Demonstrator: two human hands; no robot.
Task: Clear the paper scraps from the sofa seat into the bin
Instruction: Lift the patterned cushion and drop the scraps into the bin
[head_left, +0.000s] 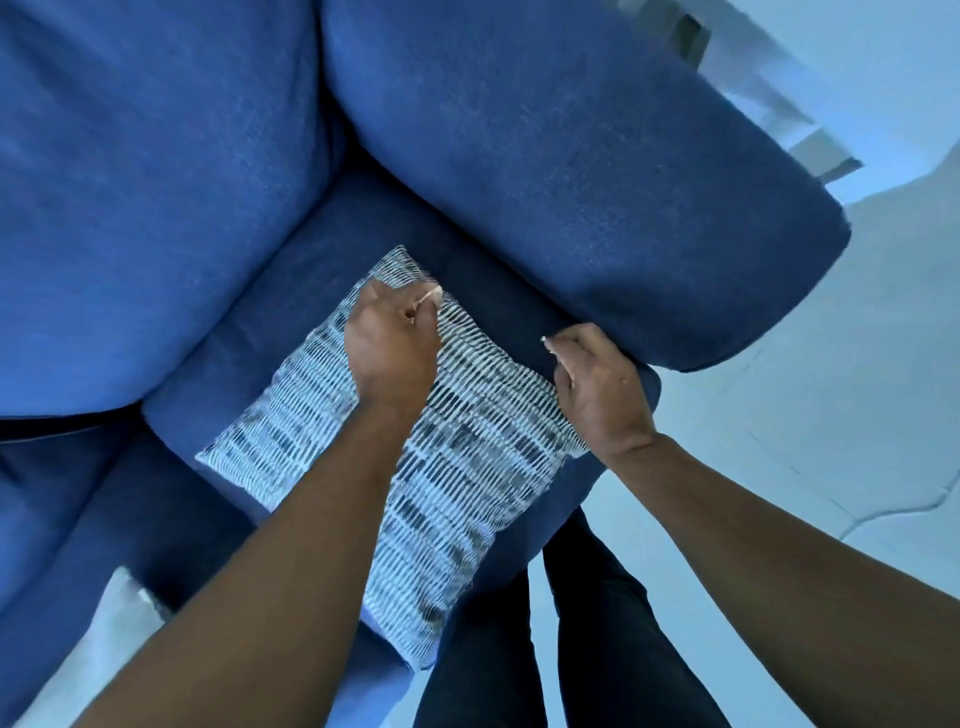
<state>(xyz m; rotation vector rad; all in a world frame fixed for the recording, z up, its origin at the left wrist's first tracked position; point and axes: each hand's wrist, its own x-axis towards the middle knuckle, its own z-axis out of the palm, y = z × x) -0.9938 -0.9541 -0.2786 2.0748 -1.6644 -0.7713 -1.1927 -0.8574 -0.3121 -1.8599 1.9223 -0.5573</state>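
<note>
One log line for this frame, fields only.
left hand: pinches scrap over patterned cushion | right hand: grip curled beside sofa arm, contents unclear | bin: unseen

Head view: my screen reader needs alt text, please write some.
Two hands reach over a patterned cushion on a blue sofa: the left hand pinches a pale scrap, the right hand curls beside the armrest.
</note>
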